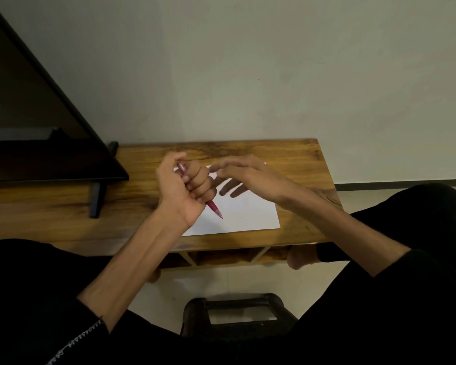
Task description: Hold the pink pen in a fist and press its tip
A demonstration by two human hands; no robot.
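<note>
At the far left a dark flat screen (29,106) leans into view, its stand foot (96,198) planted on the wooden worktop (300,159), which runs along a plain pale wall.

Moving right, your left hand (182,185) is raised just above the worktop with its fingers (203,185) curled into a fist around a pink pen (215,209). The barrel runs through the fist like a dagger grip (not a writing hold), so the tip pokes out below the little finger and points down toward the sheet, while the other end shows above, near the thumb.

Under both hands lies a white sheet of paper (248,212), flat on the worktop and squared to its front edge, placed within easy reach of you.

To the right, your right hand (248,175) hovers over the far part of the paper, holding nothing, its fingers straight and loosely spread. The fingertips reach toward the left fist and come close to its knuckles; I cannot tell whether they touch.

Below the worktop, between your dark-clothed knees, sits a dark stool (237,312) on the pale floor.
</note>
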